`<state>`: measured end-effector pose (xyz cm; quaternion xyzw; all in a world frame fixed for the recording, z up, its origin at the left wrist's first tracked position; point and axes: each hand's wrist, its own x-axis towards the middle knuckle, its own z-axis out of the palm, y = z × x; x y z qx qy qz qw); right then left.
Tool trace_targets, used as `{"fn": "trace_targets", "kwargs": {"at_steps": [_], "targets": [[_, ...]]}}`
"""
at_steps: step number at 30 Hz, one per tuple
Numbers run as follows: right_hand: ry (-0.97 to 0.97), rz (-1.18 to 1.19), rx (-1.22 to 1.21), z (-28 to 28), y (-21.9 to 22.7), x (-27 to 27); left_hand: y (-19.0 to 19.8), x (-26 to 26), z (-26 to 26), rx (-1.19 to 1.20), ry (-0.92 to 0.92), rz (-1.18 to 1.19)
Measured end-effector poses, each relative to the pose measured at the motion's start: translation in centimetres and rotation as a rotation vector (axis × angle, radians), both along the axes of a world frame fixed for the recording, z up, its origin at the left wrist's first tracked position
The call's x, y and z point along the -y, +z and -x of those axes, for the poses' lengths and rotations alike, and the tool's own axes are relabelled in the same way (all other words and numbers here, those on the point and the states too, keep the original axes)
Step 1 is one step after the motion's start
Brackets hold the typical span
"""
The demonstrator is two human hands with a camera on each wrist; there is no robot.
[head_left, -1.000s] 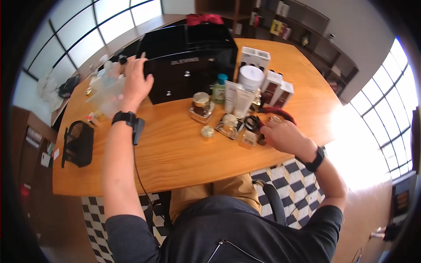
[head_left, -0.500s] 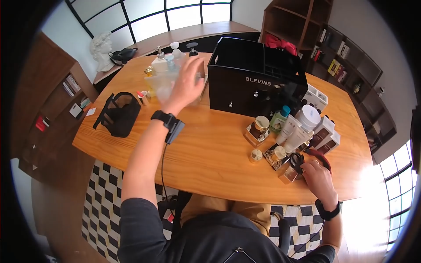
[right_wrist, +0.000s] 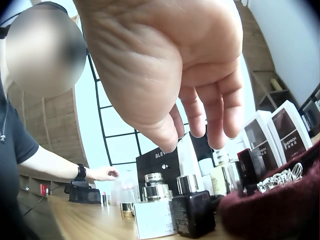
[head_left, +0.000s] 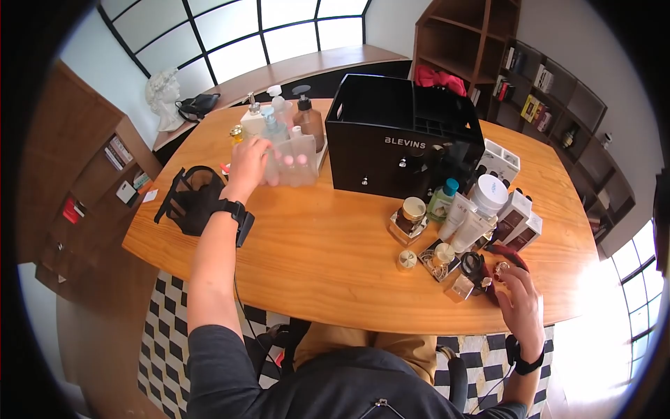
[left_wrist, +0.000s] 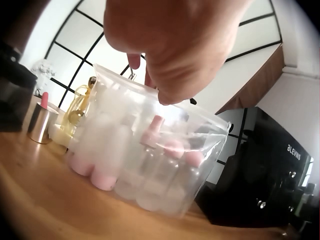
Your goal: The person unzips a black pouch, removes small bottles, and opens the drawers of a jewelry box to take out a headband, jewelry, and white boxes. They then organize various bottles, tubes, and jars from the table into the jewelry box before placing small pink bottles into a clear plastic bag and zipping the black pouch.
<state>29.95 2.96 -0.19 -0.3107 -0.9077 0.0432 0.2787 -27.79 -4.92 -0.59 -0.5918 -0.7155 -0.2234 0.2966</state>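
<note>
My left hand (head_left: 246, 167) is at the left end of a translucent pouch (head_left: 296, 164) with pink-topped bottles inside. Close up in the left wrist view, the left hand (left_wrist: 172, 45) pinches the top edge of the pouch (left_wrist: 125, 150), its fingertips partly hidden behind the rim. My right hand (head_left: 522, 307) hovers by a dark red fuzzy item (head_left: 513, 257) at the right front of the table. Seen from the right wrist, the right hand (right_wrist: 175, 65) has loosely bent, parted fingers with nothing between them, above bottles (right_wrist: 194, 212) and silver jewelry (right_wrist: 282, 177).
A black BLEVINS organizer (head_left: 405, 150) stands at the back middle. Pump bottles (head_left: 307, 119) are behind the pouch, and a black mesh bag (head_left: 192, 202) lies at the left. Jars, tubes (head_left: 471, 229) and white boxes (head_left: 523, 230) crowd the right side.
The left hand has come down and left from beside the organizer to the pouch's top edge. The right hand has drawn back slightly from the small items, its fingers more spread.
</note>
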Motion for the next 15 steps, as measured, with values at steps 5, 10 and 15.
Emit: {"fn": "trace_targets", "kwargs": {"at_steps": [5, 10, 15], "targets": [[0.073, -0.007, -0.025, -0.4, 1.3, 2.7, -0.3, -0.4, 0.2, -0.034, 0.008, -0.037], [0.274, 0.030, 0.046, 0.6, 1.9, 5.1, 0.1, 0.5, 0.7, 0.047, -0.036, -0.091], [0.471, 0.236, -0.041, 2.5, -0.1, 4.8, 4.0, 3.4, -2.9, -0.066, -0.211, -0.246]]}}
